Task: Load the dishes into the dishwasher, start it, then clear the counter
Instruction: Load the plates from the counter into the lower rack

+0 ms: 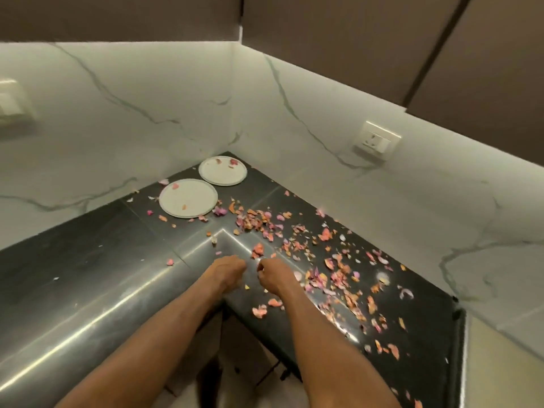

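So, your left hand (228, 267) & right hand (272, 275) sit close together over the black counter (88, 260) at its inner corner edge, both w/ fingers curled; can't tell if either pinches a petal. Pink/orange petals (323, 260) scattered right of the hands. Two white plates (188, 198) lie further back toward the counter's wall corner, few petals on them.

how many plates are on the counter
2. One plate sits in the back corner by the wall; the other plate lies just in front of it, to the left. Both hold a few petals. None seem hidden.
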A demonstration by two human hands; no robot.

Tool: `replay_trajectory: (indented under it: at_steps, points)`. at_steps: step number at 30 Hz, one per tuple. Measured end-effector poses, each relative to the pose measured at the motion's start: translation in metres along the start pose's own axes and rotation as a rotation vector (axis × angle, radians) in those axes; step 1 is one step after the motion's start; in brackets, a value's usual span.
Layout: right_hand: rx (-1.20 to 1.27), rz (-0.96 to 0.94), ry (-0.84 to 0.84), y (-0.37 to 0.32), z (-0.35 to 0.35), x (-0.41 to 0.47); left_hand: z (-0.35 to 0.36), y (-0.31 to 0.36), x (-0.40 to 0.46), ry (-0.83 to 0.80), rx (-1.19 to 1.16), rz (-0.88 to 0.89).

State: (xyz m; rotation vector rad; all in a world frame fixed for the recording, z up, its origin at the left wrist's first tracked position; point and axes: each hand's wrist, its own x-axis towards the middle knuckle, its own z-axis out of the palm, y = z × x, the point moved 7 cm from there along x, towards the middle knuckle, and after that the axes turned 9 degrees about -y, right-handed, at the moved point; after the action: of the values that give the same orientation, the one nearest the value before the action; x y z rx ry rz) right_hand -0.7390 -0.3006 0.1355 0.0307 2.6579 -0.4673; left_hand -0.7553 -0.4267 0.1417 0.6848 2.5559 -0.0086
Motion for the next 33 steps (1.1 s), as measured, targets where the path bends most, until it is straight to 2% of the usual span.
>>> replay_trajectory:
  at_steps: [3, 8, 13, 21, 24, 27, 33]
  points:
    - [-0.011, -0.073, 0.007, -0.031, -0.02, 0.051, -0.021, -0.047, 0.03, 0.042, -0.06, -0.061]
    - [-0.025, -0.077, -0.077, -0.053, -0.023, 0.127, -0.041, -0.112, 0.076, 0.085, -0.076, -0.136]
    - [0.063, -0.081, -0.103, -0.083, -0.027, 0.202, -0.046, -0.183, 0.121, 0.087, -0.161, -0.19]
    - [0.534, 0.044, -0.018, -0.112, -0.025, 0.297, -0.037, -0.303, 0.162, 0.274, -0.509, -0.448]
    - [0.683, 0.055, -0.026, -0.124, -0.026, 0.316, -0.015, -0.327, 0.17, 0.281, -0.641, -0.545]
    - [0.823, 0.106, -0.094, -0.133, -0.017, 0.333, 0.002, -0.327, 0.171, 0.317, -0.627, -0.562]
    - [1.2, 0.325, -0.064, -0.13, 0.002, 0.355, 0.008, -0.317, 0.164, 0.445, -0.553, -0.542]
